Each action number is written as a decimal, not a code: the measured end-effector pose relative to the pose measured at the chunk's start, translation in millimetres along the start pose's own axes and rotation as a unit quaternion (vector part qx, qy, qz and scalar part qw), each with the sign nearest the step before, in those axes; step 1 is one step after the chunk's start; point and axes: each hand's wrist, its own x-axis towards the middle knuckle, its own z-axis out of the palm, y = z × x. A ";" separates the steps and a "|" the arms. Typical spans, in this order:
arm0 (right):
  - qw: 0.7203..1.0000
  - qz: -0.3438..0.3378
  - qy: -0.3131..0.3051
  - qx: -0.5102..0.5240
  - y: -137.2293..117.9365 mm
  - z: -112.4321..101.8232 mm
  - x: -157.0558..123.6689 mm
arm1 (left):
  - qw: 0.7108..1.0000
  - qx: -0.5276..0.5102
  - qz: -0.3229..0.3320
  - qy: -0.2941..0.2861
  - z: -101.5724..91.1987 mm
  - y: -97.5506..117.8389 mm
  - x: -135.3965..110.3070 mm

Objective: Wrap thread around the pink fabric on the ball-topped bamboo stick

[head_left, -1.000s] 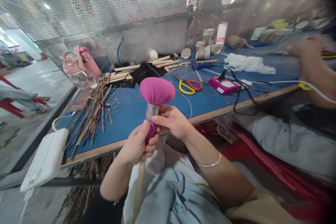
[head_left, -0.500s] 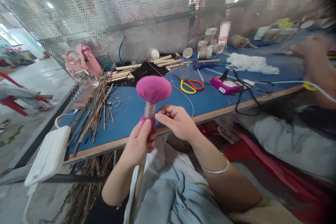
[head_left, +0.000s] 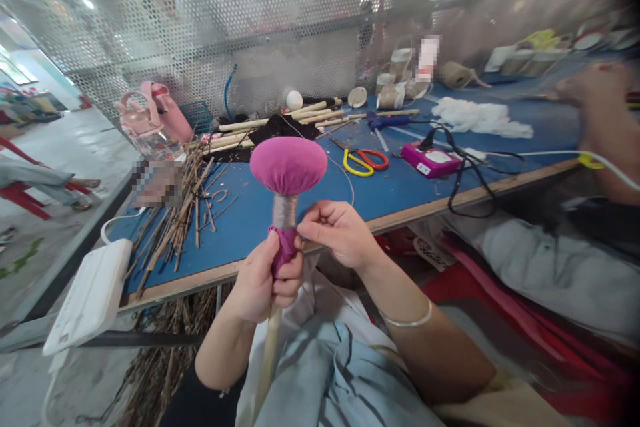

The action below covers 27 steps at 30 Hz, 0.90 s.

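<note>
A wooden stick (head_left: 270, 340) stands upright, topped by a padded, mushroom-shaped head of magenta cloth (head_left: 289, 163). Below the head, tight turns of thin grey wire (head_left: 285, 211) bind the cloth round the stick. My left hand (head_left: 267, 277) is wrapped round the gathered cloth and stick just under the binding. At the binding's lower right edge, my right hand (head_left: 337, 233) is closed, thumb and forefinger pinched on the wire; the part inside the pinch is mostly hidden. A strand of wire runs across the table behind that hand.
Yellow-and-red scissors (head_left: 365, 161), a blue glue gun (head_left: 390, 121) and a purple box (head_left: 431, 160) lie on the blue table. Dry twigs (head_left: 175, 220) and a white power bank (head_left: 90, 297) are at left. A co-worker's arm (head_left: 607, 120) is at right.
The magenta head has turned and moved slightly left and nearer. My left hand has shifted its hold, showing more gathered cloth. My right hand stays pinched beside the binding.
</note>
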 end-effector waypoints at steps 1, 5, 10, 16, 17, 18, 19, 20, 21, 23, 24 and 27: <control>1.000 0.005 -0.010 0.014 1.4 -1.8 1.3 | 0.999 -0.015 -0.016 -0.024 -0.5 1.4 -0.4; 0.998 0.000 -0.028 0.051 7.4 -11.1 6.8 | 0.989 -0.066 -0.075 -0.111 -5.5 4.6 1.7; 0.987 0.054 -0.148 0.042 10.6 -17.6 11.3 | 0.957 -0.126 -0.150 -0.215 -17.3 -1.4 8.1; 0.992 0.036 -0.118 -0.001 11.6 -14.6 14.6 | 0.987 0.145 -0.047 -0.053 -15.2 4.5 9.9; 0.995 0.023 -0.098 -0.014 11.7 -14.5 14.9 | 0.974 0.225 -0.006 0.020 -11.2 4.6 9.3; 0.997 0.009 -0.076 -0.030 11.7 -14.5 15.2 | 0.946 0.307 0.038 0.094 -6.6 3.3 8.8; 0.997 -0.003 -0.054 -0.048 11.8 -14.4 15.3 | 0.904 0.385 0.087 0.162 -2.1 0.4 8.3; 0.997 -0.011 -0.034 -0.069 11.9 -13.9 15.2 | 0.854 0.453 0.136 0.216 1.9 -3.9 8.2; 0.996 -0.013 -0.017 -0.089 12.1 -12.9 14.8 | 0.806 0.506 0.175 0.254 5.0 -8.9 8.3; 0.993 -0.003 0.008 -0.118 12.6 -9.5 13.2 | 0.754 0.553 0.211 0.285 7.7 -19.1 9.3; 0.993 0.005 0.016 -0.120 12.7 -7.4 12.1 | 0.754 0.548 0.216 0.291 7.7 -22.9 9.9; 0.995 0.002 0.031 -0.091 11.3 -2.3 8.2 | 0.832 0.438 0.191 0.282 5.0 -24.9 10.4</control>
